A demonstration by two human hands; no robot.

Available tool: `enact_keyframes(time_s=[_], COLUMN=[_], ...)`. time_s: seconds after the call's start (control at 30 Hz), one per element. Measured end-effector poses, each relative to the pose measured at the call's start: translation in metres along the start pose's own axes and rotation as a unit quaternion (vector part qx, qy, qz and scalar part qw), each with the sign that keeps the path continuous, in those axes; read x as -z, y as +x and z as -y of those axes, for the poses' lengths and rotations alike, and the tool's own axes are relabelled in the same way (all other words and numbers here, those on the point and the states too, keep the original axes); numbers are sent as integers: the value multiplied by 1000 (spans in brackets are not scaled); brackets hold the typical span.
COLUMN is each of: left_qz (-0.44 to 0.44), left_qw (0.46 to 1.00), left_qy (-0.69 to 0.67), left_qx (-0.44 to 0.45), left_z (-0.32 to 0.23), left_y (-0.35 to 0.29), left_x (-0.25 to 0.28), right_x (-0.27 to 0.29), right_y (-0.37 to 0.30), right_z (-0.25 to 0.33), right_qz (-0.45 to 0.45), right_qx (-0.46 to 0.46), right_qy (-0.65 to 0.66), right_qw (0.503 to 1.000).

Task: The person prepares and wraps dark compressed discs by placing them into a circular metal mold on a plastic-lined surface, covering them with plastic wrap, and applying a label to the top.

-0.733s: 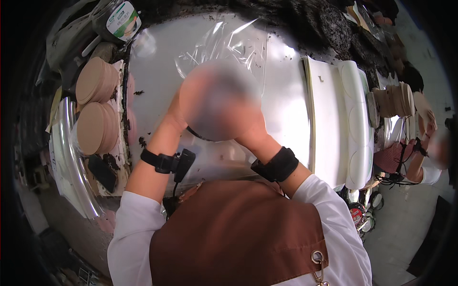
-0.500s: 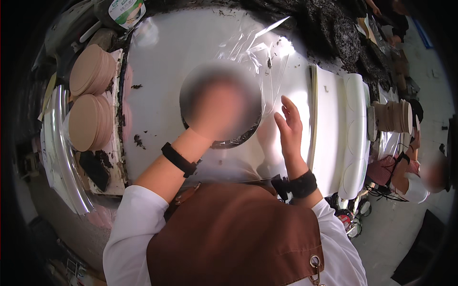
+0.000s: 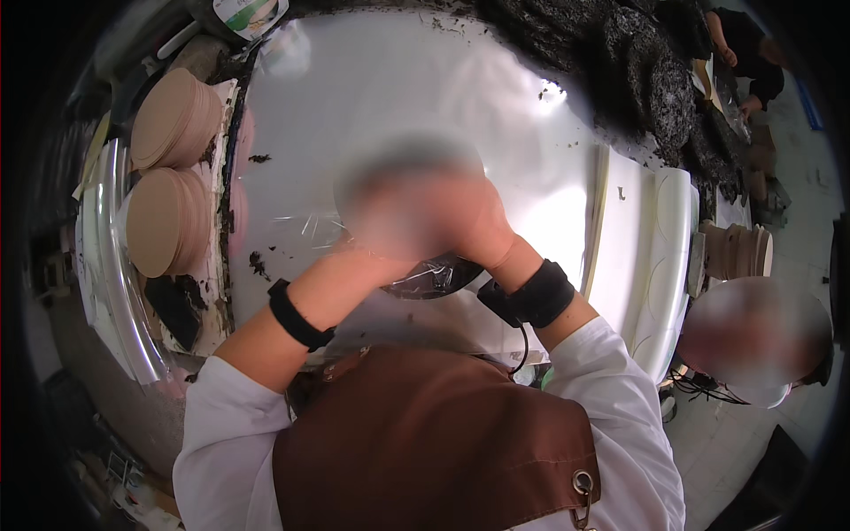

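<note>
At the middle of the worktop lies a dark round thing (image 3: 436, 280) under shiny clear film. Only its near edge shows, as a blur covers the rest. My left hand (image 3: 376, 234) reaches over it from the left, and my right hand (image 3: 482, 226) comes in from the right, the two close together. Both sets of fingers are lost in the blur, so their grip cannot be seen. A bit of clear film (image 3: 310, 223) sticks out left of my left hand.
Stacks of tan round discs (image 3: 164, 221) stand on the left beside clear sheet rolls (image 3: 124, 265). Crumpled black material (image 3: 637, 80) is heaped at the far right. White sheets (image 3: 624, 239) lie to the right, with more discs (image 3: 737, 251) beyond. Other people (image 3: 753, 53) are at the right.
My right hand has moved left from beside the round thing onto it, next to my left hand. The clear film spread out on its far side no longer shows there.
</note>
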State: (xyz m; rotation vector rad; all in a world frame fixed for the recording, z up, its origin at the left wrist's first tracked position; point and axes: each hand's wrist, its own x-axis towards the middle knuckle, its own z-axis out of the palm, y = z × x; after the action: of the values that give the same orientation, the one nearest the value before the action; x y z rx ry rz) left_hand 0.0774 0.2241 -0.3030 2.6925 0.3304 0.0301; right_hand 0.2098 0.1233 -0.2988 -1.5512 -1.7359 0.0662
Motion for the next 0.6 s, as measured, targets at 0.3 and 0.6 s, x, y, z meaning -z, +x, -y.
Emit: enact_keyframes(time_s=[0.3,0.6], left_qz=[-102,-182], left_qw=[993,980], left_qy=[-37,-83], left_qx=[52,18], left_z=[-20,-10], left_y=[-34,-32], left_x=[14,-2], right_x=[-39,-1], right_y=[-15,-35], right_z=[-14,43], right_qz=[74,98], right_qx=[-26,-152], right_qy=[-140,35], right_qw=[987,983])
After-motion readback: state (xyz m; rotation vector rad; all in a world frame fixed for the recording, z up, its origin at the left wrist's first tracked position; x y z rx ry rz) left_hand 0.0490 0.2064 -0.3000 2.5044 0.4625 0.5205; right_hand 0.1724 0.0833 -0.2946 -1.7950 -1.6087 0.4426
